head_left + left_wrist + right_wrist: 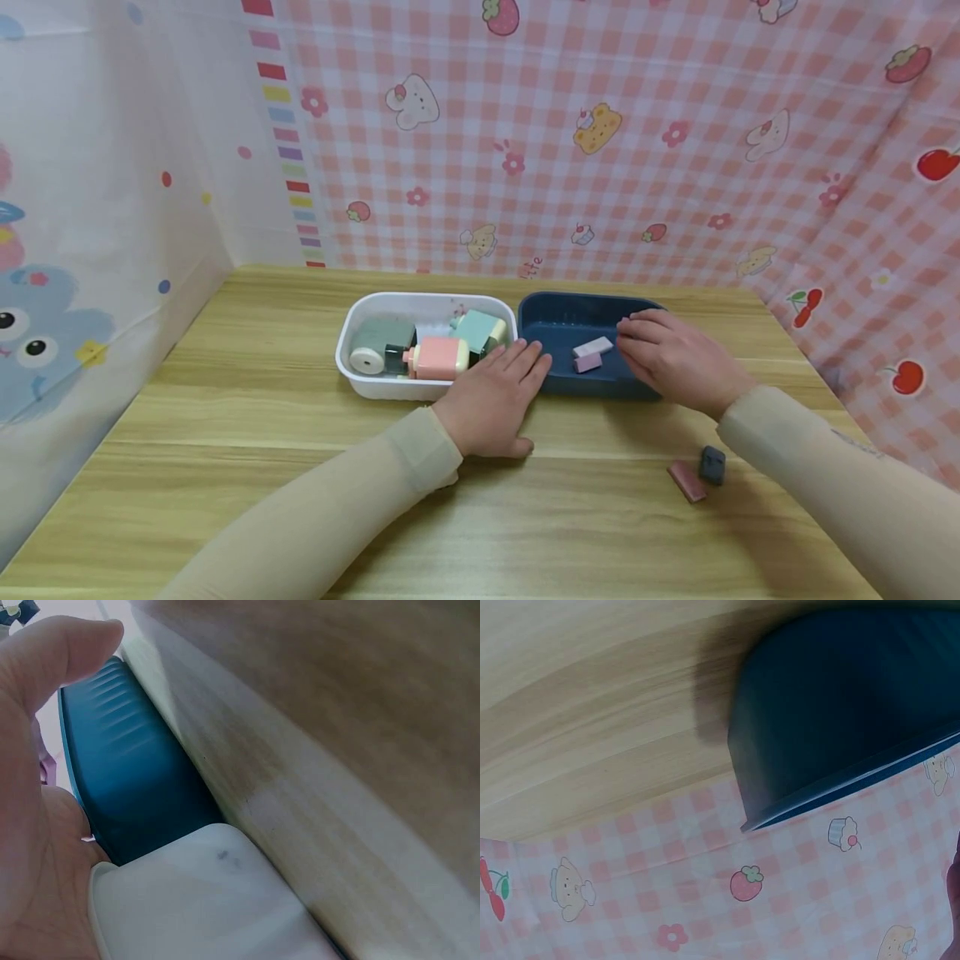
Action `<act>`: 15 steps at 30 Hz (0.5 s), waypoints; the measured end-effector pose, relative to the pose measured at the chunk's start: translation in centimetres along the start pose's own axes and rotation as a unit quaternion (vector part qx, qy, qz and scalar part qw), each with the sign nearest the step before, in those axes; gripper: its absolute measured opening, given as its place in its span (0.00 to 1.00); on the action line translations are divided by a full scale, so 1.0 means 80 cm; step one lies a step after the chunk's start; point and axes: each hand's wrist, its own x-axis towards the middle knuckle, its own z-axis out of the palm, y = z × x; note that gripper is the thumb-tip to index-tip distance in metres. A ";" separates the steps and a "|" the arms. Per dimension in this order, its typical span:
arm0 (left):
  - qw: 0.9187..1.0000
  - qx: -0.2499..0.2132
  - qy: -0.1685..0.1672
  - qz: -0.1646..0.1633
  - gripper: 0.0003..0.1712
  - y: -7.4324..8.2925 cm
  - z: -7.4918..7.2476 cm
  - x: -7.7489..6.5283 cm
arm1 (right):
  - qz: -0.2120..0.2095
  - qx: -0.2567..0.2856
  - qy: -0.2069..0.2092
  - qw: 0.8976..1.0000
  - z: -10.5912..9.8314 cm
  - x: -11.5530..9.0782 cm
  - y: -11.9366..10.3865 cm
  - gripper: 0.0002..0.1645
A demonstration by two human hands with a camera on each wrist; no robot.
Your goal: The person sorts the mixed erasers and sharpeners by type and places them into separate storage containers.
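Note:
My left hand (495,400) lies with straight fingers across the neighbouring ends of a white bin (390,388) and a dark blue bin (555,384). Over the right end of the blue bin, my right hand (678,358) has its fingers drawn together, pinching a small pink block (624,322) that mostly hides behind the fingertips. Inside that bin lie a white block (592,347) and a lilac block (587,362), touching each other. The left wrist view shows my left palm (45,877) against the white bin's rim.
In the white bin are a pink bottle-shaped item (440,358), a teal one (477,331), a grey-green item (386,337) and a white roll (367,360). A dusty-pink block (687,481) and a dark grey block (712,465) lie on the wooden table (247,475) below my right forearm.

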 end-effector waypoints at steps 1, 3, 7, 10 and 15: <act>1.000 0.001 0.000 0.000 0.66 0.000 0.000 0.000 | -0.001 0.000 0.001 1.000 0.001 0.003 0.000 0.20; 1.000 0.001 -0.001 0.000 0.66 0.000 0.000 0.000 | -0.004 0.000 0.006 1.000 0.003 0.007 0.001 0.19; 1.000 0.005 -0.004 -0.002 0.66 0.001 -0.001 0.000 | -0.011 -0.001 0.008 1.000 0.008 0.016 0.002 0.17; 1.000 0.008 -0.005 -0.002 0.66 0.001 -0.001 0.000 | -0.011 -0.003 0.002 1.000 0.011 0.021 0.004 0.17; 1.000 0.009 -0.005 -0.003 0.66 0.001 -0.001 0.001 | -0.013 -0.009 -0.007 1.000 0.015 0.029 0.006 0.17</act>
